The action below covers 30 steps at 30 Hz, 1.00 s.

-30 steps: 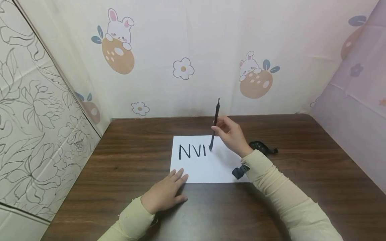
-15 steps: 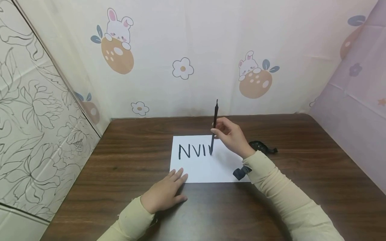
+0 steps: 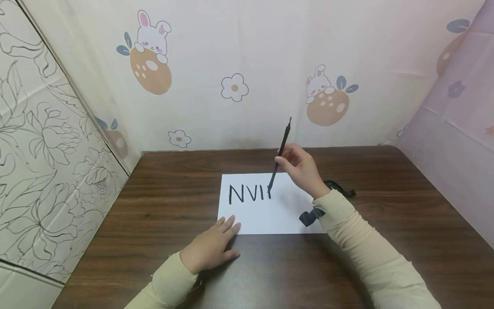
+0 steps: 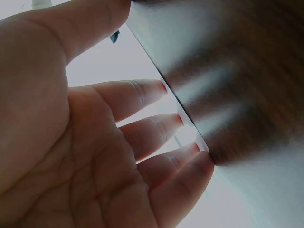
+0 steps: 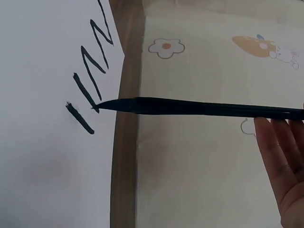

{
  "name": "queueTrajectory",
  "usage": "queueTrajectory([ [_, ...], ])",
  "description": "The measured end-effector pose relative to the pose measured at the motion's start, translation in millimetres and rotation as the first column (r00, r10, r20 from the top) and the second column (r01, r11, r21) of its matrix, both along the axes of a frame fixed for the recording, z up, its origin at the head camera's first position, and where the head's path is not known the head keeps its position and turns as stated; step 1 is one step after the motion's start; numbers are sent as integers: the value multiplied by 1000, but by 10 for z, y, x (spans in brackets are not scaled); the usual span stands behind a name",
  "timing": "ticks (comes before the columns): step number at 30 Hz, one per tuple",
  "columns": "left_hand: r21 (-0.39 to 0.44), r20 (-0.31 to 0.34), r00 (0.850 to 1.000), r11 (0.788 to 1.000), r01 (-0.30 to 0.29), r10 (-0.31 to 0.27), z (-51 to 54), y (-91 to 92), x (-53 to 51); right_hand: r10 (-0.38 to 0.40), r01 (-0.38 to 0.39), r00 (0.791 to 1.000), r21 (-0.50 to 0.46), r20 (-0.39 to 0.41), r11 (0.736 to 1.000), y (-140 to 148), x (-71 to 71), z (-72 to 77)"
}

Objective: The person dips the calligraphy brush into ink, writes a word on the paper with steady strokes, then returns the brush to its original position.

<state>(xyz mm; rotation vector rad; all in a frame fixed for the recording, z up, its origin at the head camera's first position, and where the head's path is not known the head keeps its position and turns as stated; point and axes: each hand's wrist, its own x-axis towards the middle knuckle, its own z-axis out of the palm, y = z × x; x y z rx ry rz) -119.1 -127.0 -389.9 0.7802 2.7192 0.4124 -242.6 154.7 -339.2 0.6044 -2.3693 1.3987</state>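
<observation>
On the sheet (image 3: 266, 219), N (image 3: 236, 194), V (image 3: 251, 193) and I (image 3: 261, 192) are done; after them stands one upright stroke (image 5: 80, 118), prob. of an unfinished letter; remainder unclear; r. hand (image 3: 302, 169) pinches the brush (image 5: 171, 106), tip near stroke's top; l. hand (image 3: 211, 248), fingers straight, lies on sheet's near-left corner.

Left hand (image 3: 210, 249) palm down, fingers (image 4: 133, 97) reaching forward, slightly parted; thumb (image 4: 92, 28) held out from them, on the side nearer the right hand (image 3: 302, 169). Right hand raised, farther forward, thumb and fingertips closed in a pinch. Right arm (image 3: 378, 253) extended, slanting inward; left arm (image 3: 170, 279) angled in behind its hand. Hands well apart.
</observation>
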Motion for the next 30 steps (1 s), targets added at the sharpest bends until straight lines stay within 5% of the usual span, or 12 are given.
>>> queueTrajectory([
  [16,-11,1,1000,1000,0,0,-30,-8,-23,-114,116,992,-37,44,993,34,-144,-128],
  [30,8,-2,1000,1000,6,-6,-14,-10,-5,-89,90,996,-31,30,995,37,-143,-188],
])
